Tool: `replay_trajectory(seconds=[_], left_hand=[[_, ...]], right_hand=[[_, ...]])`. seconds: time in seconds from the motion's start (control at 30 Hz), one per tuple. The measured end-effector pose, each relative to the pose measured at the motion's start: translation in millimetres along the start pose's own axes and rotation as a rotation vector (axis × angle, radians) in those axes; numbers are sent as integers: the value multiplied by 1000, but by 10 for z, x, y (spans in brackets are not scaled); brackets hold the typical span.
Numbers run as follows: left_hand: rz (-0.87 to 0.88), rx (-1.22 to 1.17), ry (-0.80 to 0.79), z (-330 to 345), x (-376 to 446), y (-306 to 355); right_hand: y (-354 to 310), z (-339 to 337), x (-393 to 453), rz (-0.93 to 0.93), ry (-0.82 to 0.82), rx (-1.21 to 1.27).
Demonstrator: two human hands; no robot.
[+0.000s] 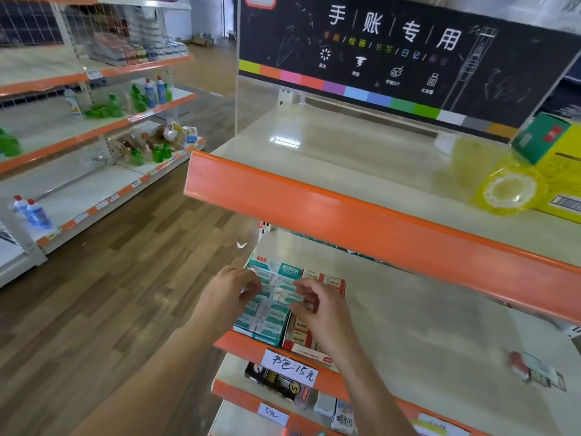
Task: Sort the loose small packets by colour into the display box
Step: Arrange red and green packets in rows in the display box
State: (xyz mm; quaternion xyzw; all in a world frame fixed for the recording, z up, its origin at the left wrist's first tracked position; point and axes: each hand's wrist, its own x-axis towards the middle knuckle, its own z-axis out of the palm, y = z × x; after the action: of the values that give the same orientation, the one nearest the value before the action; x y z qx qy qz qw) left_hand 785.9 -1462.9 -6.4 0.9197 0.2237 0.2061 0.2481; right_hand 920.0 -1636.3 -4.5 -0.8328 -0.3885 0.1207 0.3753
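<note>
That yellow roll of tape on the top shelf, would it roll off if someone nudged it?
Probably not easily: the yellow tape roll seems to lie on its flat side on the top shelf, so a nudge would likely slide it. It looks light, being a hollow ring. Its glossy surface may be slippery to grip.

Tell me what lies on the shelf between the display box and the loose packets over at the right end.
Head view: nothing lies there. Between the display box and the loose packets the shelf is bare cream board.
</note>
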Motion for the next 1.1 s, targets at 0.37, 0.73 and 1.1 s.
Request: replay_trajectory(seconds=[0.37, 0.73, 1.1], left_hand=[[32, -30, -45, 31, 206, -150], [80, 47, -66, 54, 248, -235], [25, 149, -106, 149, 235, -185]], right_hand=[[-101, 98, 212, 40, 12, -95], [-162, 180, 306, 33, -24, -186], [-140, 208, 291, -34, -57, -303]])
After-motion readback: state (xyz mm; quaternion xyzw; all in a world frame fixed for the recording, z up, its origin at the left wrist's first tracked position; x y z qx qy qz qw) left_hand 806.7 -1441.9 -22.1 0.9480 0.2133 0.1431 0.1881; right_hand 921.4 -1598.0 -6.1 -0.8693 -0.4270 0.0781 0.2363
